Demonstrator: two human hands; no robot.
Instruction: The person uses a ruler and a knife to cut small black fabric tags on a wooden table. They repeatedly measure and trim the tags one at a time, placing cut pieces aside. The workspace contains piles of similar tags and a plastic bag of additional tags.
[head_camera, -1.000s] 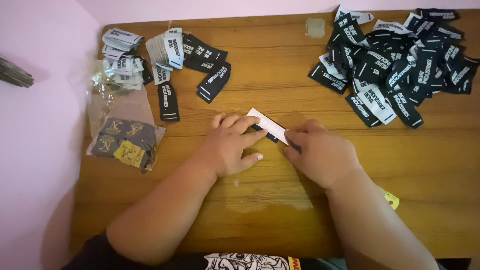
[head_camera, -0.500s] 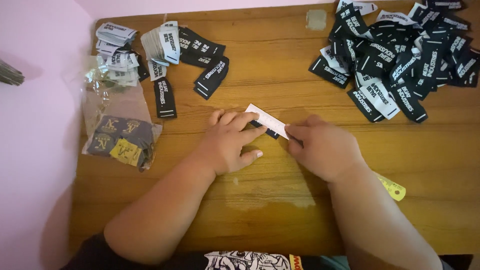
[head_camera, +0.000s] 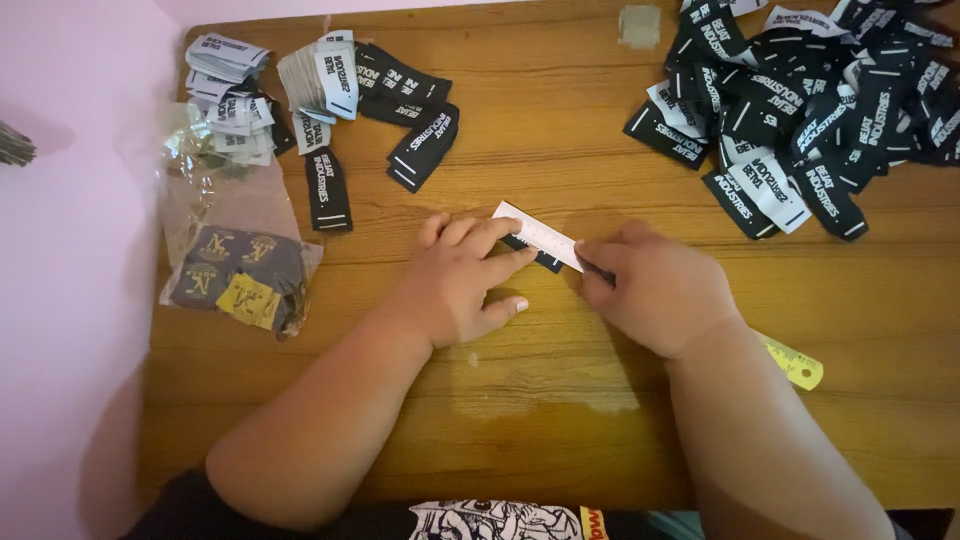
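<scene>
At the middle of the wooden counter, both hands are pressing a folded fabric label. The left hand is lying nearly flat with fingers extended on it; the right hand is curling closed, pinching its end.

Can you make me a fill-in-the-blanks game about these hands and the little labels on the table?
1. Both hands press one label flat on the ____ table.
2. The big loose heap of labels lies at the far ____.
3. The clear bag holds dark and ____ patches.

Missing words: wooden; right; yellow
</scene>
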